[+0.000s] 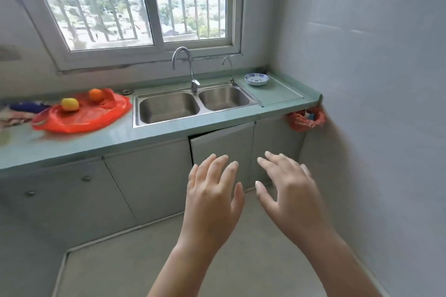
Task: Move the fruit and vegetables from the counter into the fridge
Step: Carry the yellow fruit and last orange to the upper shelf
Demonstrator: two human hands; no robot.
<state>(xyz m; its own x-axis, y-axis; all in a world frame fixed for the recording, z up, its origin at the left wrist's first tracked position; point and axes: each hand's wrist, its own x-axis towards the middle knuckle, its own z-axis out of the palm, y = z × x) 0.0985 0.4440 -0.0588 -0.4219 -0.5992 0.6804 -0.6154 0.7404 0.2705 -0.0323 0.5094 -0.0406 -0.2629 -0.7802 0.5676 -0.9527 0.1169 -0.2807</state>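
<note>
**2 empty hands below the sink, fruit on the counter**

Both hands are held out in front of the grey cabinet doors (pixel 149 176) below the double-basin stainless steel sink (pixel 169 108). The left hand (pixel 212 190) and the right hand (pixel 287 185) are side by side with a gap between them. Their backs face the camera, the fingers are straight and spread, and neither holds anything. The forearms are cut off by the bottom edge.

To the left of the sink, a crumpled orange-red plastic bag (pixel 96 116) lies on the pale green counter (pixel 120 137). 2 round fruits sit on it: a yellow one (pixel 70 104) nearer the counter's front edge and an orange one (pixel 95 94) behind it, closer to the sink. They are near each other but do not touch. This side is blurred, so their kind cannot be told.

Further left of the sink, a dark blue shape (pixel 26 106) and some patterned material run out of the picture, too smeared to identify.

To the right of the sink, a blue-and-white patterned bowl (pixel 256 79) stands on a raised green slab. A second orange-red bag (pixel 305 119) hangs under the counter's right end, its contents mostly hidden.

Directly below the sink, 1 cabinet door (pixel 222 152) stands slightly ajar.
</note>
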